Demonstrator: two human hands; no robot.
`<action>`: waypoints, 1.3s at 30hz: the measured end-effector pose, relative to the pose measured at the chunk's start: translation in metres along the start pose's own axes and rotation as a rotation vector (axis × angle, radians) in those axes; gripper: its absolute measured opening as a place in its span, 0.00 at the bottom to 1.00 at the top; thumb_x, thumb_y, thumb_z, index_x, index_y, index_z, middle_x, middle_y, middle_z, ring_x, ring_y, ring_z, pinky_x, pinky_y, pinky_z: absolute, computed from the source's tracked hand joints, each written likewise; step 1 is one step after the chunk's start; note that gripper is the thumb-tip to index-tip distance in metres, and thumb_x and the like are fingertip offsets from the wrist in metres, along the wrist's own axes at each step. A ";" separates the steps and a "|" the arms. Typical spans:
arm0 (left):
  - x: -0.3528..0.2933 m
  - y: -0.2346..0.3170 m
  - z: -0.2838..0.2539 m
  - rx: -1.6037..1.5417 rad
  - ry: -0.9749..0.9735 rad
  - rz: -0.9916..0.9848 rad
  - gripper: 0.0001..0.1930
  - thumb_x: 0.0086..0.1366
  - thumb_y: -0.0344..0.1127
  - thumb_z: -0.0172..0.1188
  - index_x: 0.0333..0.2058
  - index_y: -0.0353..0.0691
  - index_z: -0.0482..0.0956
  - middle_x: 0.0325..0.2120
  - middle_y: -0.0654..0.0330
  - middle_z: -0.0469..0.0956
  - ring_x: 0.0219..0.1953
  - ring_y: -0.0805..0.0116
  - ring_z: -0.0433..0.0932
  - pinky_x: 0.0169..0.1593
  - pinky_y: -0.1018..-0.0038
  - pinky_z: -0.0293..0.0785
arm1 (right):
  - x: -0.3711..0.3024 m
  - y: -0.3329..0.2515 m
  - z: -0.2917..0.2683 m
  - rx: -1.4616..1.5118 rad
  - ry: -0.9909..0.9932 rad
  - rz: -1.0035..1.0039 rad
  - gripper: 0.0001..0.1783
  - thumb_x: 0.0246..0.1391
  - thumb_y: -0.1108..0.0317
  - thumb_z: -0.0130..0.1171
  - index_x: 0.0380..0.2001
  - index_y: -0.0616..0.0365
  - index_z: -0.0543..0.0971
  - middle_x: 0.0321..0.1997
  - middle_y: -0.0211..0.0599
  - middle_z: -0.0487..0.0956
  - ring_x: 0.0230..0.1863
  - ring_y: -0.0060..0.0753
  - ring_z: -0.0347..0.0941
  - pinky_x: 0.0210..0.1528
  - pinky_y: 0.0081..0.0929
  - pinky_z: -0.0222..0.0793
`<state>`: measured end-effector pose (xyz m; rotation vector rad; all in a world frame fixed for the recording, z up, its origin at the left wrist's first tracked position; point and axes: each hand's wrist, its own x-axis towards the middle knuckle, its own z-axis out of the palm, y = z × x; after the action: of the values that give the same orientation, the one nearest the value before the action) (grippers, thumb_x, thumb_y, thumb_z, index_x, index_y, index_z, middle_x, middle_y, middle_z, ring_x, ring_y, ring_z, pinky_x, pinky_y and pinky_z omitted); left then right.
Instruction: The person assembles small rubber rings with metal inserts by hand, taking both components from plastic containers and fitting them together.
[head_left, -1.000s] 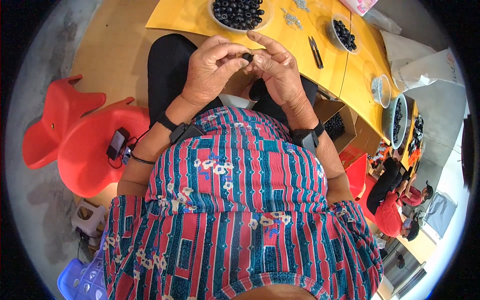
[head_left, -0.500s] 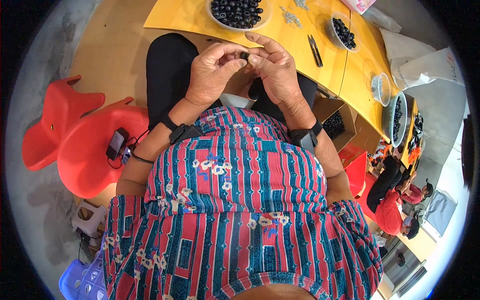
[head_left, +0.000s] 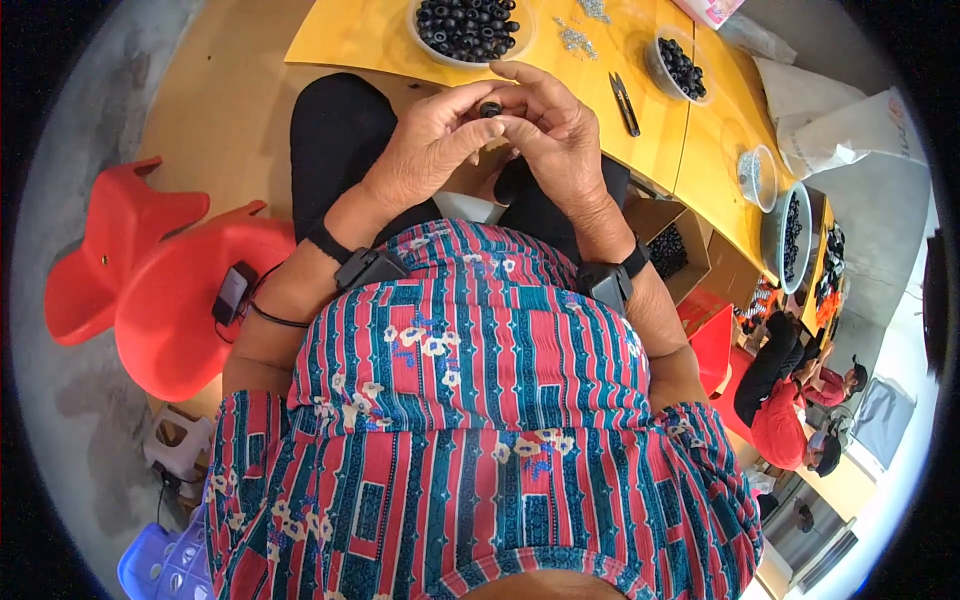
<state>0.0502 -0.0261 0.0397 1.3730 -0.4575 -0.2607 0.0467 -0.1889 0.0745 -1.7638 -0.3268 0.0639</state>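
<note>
Head view, looking down past a striped, flowered top. The action's up at 12 o'clock: a small black piece [head_left: 490, 108] sits between the fingertips of both hands, short of the table edge. It's rounded, with a lighter spot facing up.

Left hand [head_left: 430, 140], between 11 and 12, is mostly closed, thumb and index finger pinched on the piece. Right hand [head_left: 560, 140], around 1 o'clock, is half curled, with one finger sticking out past the piece and the thumb right by the left thumb. Honestly can't tell if it's gripping too or just steadying; the fingers overlap too much.

Just beyond at 12, a clear bowl [head_left: 527, 42] full of black pieces sits on the yellow table [head_left: 650, 150]. Toward 1 o'clock there's a loose scatter of small clear bits [head_left: 577, 40], black snips [head_left: 624, 104] and a second bowl [head_left: 655, 70] of black pieces. Small tub [head_left: 770, 180] at 2, then a pale blue basin [head_left: 775, 240] between 2 and 3 with more black stuff. Lower down that way, a cardboard box [head_left: 690, 285] holds black pieces too.

Red chair [head_left: 170, 320] at 9 o'clock, black device [head_left: 231, 293] on it. Co-worker in red [head_left: 775, 430] at 4.
</note>
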 end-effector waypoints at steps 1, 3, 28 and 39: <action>0.000 0.000 0.001 0.002 0.001 0.003 0.22 0.63 0.40 0.55 0.52 0.34 0.68 0.32 0.65 0.73 0.29 0.83 0.69 0.32 0.86 0.69 | 0.000 0.001 0.000 0.000 -0.001 -0.003 0.25 0.45 0.83 0.55 0.51 0.61 0.69 0.36 0.35 0.78 0.38 0.21 0.73 0.44 0.18 0.69; 0.001 0.001 0.004 -0.007 0.030 0.041 0.22 0.63 0.41 0.54 0.52 0.34 0.68 0.34 0.63 0.74 0.29 0.82 0.70 0.32 0.85 0.69 | -0.001 0.001 -0.001 -0.011 0.011 -0.034 0.24 0.49 0.81 0.54 0.52 0.63 0.69 0.38 0.34 0.77 0.39 0.19 0.72 0.41 0.16 0.68; 0.008 -0.002 0.007 -0.100 0.153 0.169 0.14 0.59 0.28 0.57 0.45 0.33 0.72 0.31 0.62 0.75 0.30 0.80 0.74 0.36 0.84 0.72 | 0.009 0.002 -0.003 0.571 0.092 0.172 0.24 0.49 0.79 0.55 0.52 0.63 0.66 0.34 0.36 0.79 0.33 0.22 0.74 0.35 0.16 0.70; 0.009 -0.004 -0.001 -0.029 0.212 0.143 0.09 0.56 0.23 0.58 0.37 0.33 0.76 0.28 0.64 0.74 0.31 0.80 0.73 0.37 0.84 0.72 | 0.005 0.012 -0.003 0.792 0.024 0.261 0.19 0.54 0.73 0.54 0.49 0.64 0.67 0.32 0.37 0.77 0.30 0.26 0.73 0.35 0.21 0.71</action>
<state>0.0590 -0.0295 0.0367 1.3165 -0.3718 -0.0039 0.0546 -0.1924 0.0640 -1.0079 -0.0312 0.3148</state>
